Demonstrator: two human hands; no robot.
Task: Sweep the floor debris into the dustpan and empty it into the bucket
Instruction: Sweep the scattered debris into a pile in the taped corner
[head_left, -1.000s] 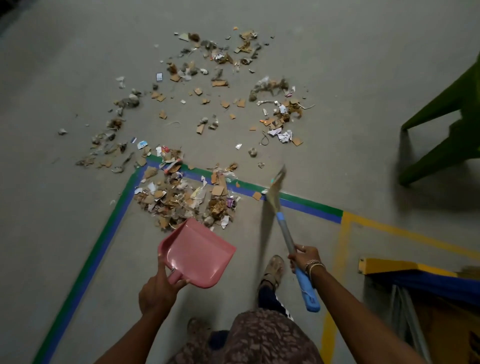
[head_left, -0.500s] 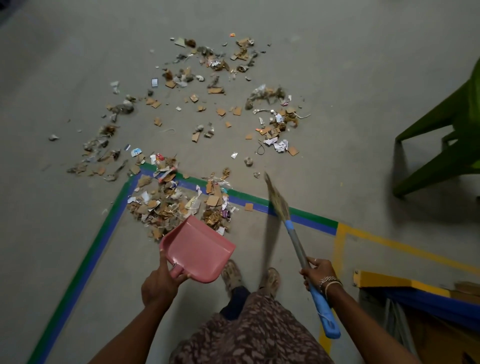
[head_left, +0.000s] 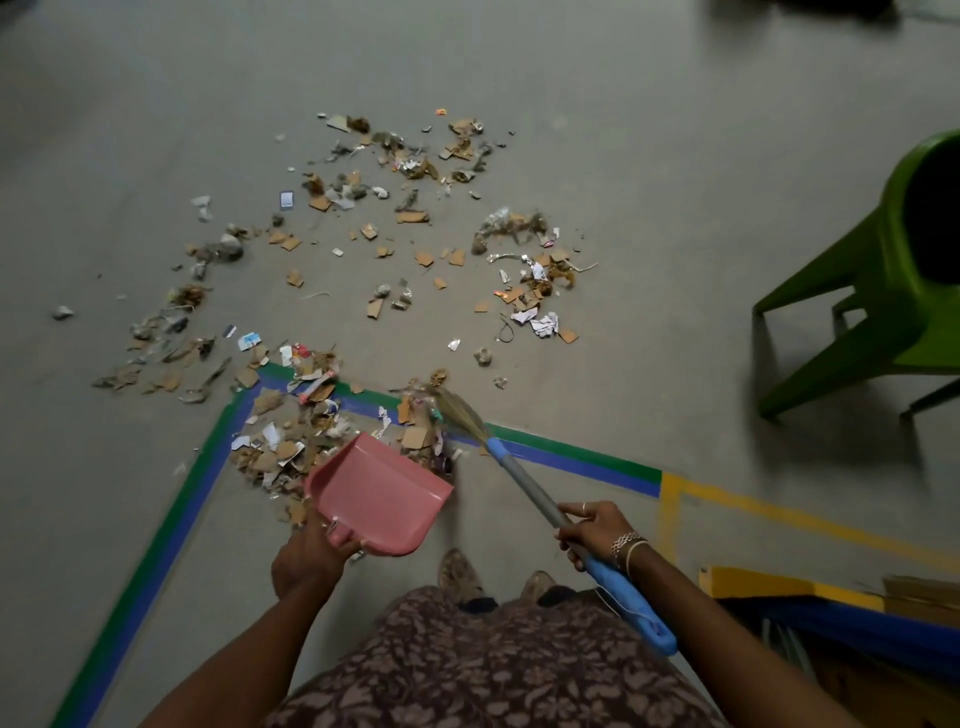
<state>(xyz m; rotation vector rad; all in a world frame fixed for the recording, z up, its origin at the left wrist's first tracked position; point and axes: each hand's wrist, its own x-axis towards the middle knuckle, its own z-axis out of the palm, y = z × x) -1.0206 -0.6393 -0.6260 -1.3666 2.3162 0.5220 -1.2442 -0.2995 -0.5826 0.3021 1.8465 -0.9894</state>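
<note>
My left hand grips the handle of a pink dustpan, tilted with its open edge at a pile of cardboard and paper scraps inside the taped corner. My right hand grips the grey and blue shaft of a broom. Its straw head lies on the scraps just right of the dustpan's mouth. More scattered debris spreads over the grey floor beyond the tape. No bucket is in view.
Green and blue floor tape forms a corner under the pile, joined by yellow tape on the right. A green plastic chair stands at the right. A yellow and blue ledge sits at the lower right. My feet stand behind the dustpan.
The broom head swung left and down onto the scraps beside the dustpan. The dustpan moved forward to the pile's edge. My feet came together behind it.
</note>
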